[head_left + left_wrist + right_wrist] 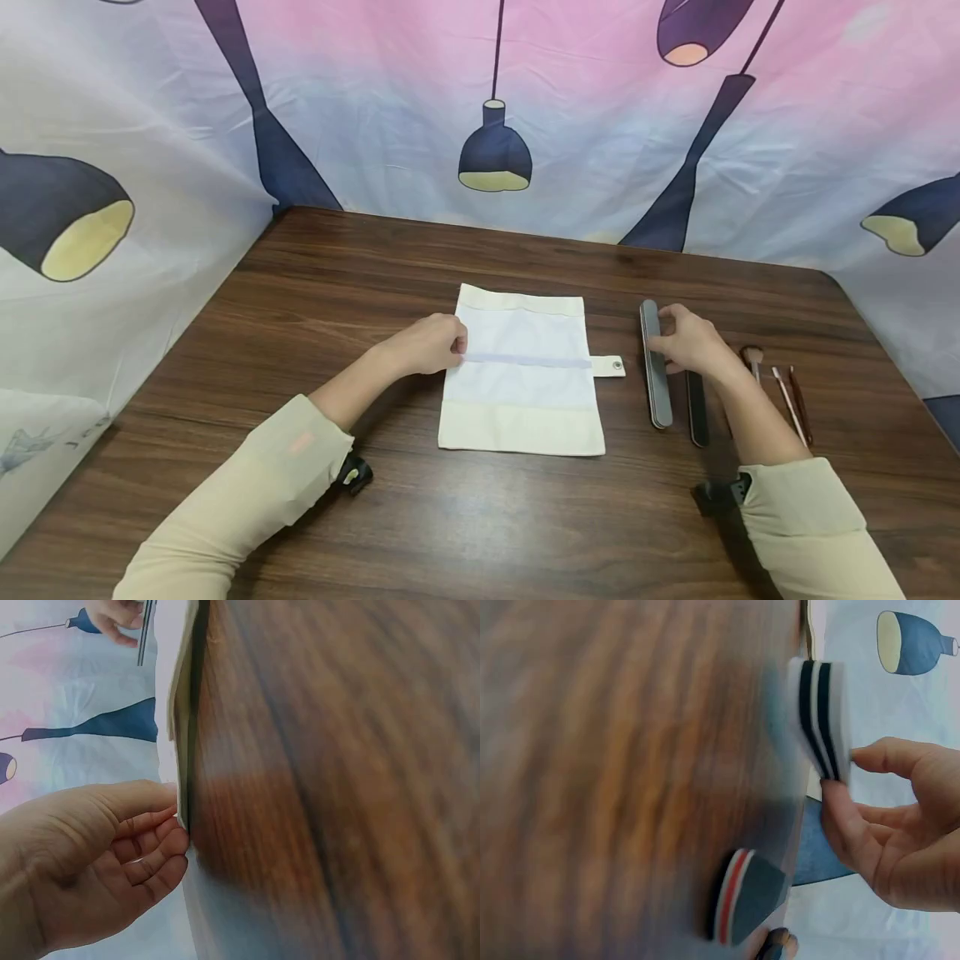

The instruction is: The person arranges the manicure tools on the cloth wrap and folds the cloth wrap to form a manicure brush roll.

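A cream and white fabric roll-up case (521, 429) lies spread out on the table, its snap tab (609, 367) pointing right. At its left edge my left hand (431, 343) pinches the fabric between thumb and fingers, which the left wrist view shows close up. My right hand (692, 340) holds a long grey nail file (658, 396) by its right side, thumb and fingers pinching it. Dark and light layers show along the file's end (821, 712) in the right wrist view. Beside it lies a black nail file (697, 412), partly behind the right hand in the head view.
Right of the right forearm lie a small brush (752, 357), a thin white-and-pinkish stick tool (787, 400) and a dark red stick tool (801, 404). The brown wooden table (465, 525) ends at a printed fabric backdrop (390, 125) behind and at the sides.
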Available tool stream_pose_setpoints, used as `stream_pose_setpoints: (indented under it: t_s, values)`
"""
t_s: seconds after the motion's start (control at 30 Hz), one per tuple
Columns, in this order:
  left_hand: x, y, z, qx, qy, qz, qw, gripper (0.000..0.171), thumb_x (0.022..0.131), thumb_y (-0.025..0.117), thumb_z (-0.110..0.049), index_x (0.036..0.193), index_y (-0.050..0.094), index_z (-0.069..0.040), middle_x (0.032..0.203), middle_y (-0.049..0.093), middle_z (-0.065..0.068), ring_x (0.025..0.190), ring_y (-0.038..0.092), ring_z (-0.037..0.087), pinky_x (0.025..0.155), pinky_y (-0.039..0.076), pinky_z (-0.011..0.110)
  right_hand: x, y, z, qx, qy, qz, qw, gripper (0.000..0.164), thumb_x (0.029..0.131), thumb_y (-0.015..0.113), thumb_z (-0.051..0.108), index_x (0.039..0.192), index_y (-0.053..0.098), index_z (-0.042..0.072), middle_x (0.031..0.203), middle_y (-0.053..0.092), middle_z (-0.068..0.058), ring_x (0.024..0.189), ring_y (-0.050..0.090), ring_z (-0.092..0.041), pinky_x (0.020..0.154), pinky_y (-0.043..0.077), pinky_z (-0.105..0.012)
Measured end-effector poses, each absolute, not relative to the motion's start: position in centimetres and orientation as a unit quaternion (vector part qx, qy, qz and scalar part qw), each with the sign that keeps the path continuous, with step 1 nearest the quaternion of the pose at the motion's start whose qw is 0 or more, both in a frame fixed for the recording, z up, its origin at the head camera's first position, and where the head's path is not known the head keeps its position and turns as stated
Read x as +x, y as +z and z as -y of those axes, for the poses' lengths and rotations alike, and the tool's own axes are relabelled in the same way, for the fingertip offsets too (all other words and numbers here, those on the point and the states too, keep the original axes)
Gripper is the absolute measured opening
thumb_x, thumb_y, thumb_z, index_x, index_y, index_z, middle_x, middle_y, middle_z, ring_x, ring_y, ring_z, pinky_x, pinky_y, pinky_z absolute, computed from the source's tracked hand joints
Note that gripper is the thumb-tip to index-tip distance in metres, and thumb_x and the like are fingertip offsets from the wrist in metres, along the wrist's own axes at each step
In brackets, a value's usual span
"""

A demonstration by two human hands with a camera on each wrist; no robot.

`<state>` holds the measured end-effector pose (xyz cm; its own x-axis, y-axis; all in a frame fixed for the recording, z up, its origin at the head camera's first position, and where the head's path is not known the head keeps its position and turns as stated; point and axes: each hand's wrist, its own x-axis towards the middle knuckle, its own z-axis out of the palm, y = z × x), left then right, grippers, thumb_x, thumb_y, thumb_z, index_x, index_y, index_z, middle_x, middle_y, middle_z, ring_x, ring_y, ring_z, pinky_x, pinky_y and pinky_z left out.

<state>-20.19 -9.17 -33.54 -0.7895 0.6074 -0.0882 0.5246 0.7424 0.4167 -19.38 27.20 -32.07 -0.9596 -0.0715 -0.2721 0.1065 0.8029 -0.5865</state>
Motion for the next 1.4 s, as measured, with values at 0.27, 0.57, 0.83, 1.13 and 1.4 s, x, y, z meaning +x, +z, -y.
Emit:
stream_pose_setpoints:
  t_s: [0.27, 0.57, 0.83, 1.13, 1.4]
  values:
    - [-20.0, -33.7, 9.2, 0.296, 0.206, -0.926, 0.113, 0.004, 0.081, 0.062, -0.003, 0.078, 0.06, -0.003, 0.071, 0.053, 0.002, 0.065, 0.047, 0.016, 0.059, 0.04, 0.026, -19.9, -30.8, -25.7, 0.025, -0.353, -0.933, 0.067, 0.064, 0.089, 0.052, 0.019, 0.14, 0.021, -0.004, 0.107, 0.049, -0.024, 0.073, 0.065, -0.028, 0.068, 0.053, -0.041]
    - [-19.9, -33.7, 9.4, 0.292, 0.213, -0.926, 0.11, 0.003, 0.08, 0.057, -0.001, 0.08, 0.06, -0.001, 0.071, 0.052, 0.003, 0.062, 0.047, 0.014, 0.057, 0.04, 0.025, -20.8, -28.6, -22.4, 0.024, -0.405, -0.913, -0.025, 0.06, 0.089, 0.055, 0.023, 0.139, 0.028, 0.004, 0.096, 0.048, -0.011, 0.072, 0.059, -0.024, 0.065, 0.053, -0.037]
    - [-20.0, -33.7, 9.2, 0.293, 0.205, -0.928, 0.103, 0.006, 0.079, 0.057, 0.0, 0.083, 0.061, -0.001, 0.072, 0.053, 0.003, 0.063, 0.046, 0.015, 0.059, 0.04, 0.026, -22.6, -26.8, -18.4, 0.024, -0.448, -0.891, -0.074, 0.059, 0.088, 0.057, 0.02, 0.14, 0.03, 0.008, 0.093, 0.047, -0.008, 0.07, 0.06, -0.021, 0.059, 0.052, -0.026]
    - [-20.1, -33.8, 8.6, 0.297, 0.186, -0.931, 0.103, 0.006, 0.081, 0.062, -0.002, 0.087, 0.064, 0.0, 0.077, 0.053, 0.003, 0.068, 0.048, 0.016, 0.06, 0.04, 0.026, -24.8, -27.3, -13.9, 0.028, -0.529, -0.841, -0.113, 0.057, 0.085, 0.059, 0.013, 0.136, 0.034, 0.011, 0.089, 0.048, -0.005, 0.074, 0.059, -0.023, 0.059, 0.053, -0.031]
    - [-20.1, -34.2, 8.3, 0.315, 0.192, -0.927, 0.064, 0.012, 0.08, 0.055, 0.003, 0.072, 0.058, -0.006, 0.071, 0.051, 0.001, 0.067, 0.048, 0.015, 0.059, 0.04, 0.025, -25.6, -29.4, -10.3, 0.02, -0.582, -0.802, -0.134, 0.056, 0.085, 0.062, 0.009, 0.132, 0.033, 0.01, 0.085, 0.049, -0.005, 0.069, 0.06, -0.022, 0.06, 0.053, -0.028]
